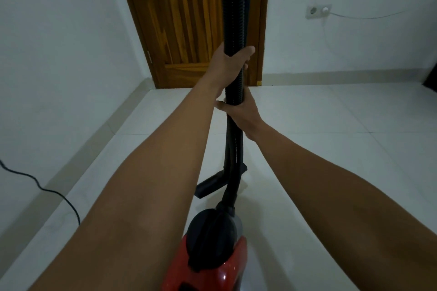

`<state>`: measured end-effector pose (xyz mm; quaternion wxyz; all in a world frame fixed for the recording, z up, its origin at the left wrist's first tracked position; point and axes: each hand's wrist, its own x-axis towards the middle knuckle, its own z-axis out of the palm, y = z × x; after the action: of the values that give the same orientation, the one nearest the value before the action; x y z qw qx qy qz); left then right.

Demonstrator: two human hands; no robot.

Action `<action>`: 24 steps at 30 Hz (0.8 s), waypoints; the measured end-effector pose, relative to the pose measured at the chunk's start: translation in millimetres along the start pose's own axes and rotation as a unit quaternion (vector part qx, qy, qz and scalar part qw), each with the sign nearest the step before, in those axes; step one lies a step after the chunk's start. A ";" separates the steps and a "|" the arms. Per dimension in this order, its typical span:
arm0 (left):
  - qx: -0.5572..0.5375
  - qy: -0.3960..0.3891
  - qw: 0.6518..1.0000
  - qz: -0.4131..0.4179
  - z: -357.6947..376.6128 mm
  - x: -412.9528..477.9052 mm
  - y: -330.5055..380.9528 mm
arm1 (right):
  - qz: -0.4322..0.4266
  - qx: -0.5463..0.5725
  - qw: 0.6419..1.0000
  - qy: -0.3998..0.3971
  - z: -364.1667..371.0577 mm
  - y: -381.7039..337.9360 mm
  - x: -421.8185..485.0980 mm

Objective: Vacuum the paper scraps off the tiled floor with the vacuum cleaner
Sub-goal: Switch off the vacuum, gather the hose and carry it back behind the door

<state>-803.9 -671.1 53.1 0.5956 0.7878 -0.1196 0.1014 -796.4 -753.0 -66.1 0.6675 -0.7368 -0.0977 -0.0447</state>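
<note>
A red and black vacuum cleaner (212, 250) sits on the white tiled floor (319, 149) at the bottom centre. Its ribbed black hose (234, 7) rises straight up out of view. My left hand (230, 61) grips the hose from the left, high up. Just below it, my right hand (241, 113) is wrapped around the hose and the black tube beside it. The black floor nozzle (212, 184) rests on the tiles in front of the vacuum body. No paper scraps show on the visible floor.
A wooden door (189, 21) stands closed straight ahead. A wall socket (318, 10) with a thin white cable is on the right wall. A black power cord (47, 191) trails along the left wall and floor. Something dark sits at the far right edge (431, 80).
</note>
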 end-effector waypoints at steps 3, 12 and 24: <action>0.010 -0.023 0.999 -0.022 -1.7 -8.6 0.0 | 0.017 -0.034 0.999 0.002 1.6 10.6 -9.3; 0.033 0.001 0.988 -0.154 -15.8 -94.8 -71.5 | 0.031 -0.033 0.998 0.033 10.4 2.1 -6.5; 0.277 -0.141 0.865 -0.393 -40.1 -270.2 -212.5 | 0.011 -0.034 0.999 0.026 32.5 -4.3 -19.0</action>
<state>-995.8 -558.5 -212.1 0.3200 0.9082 0.1498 -0.2245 -817.9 -722.0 -69.0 0.6448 -0.7587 -0.0710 -0.0594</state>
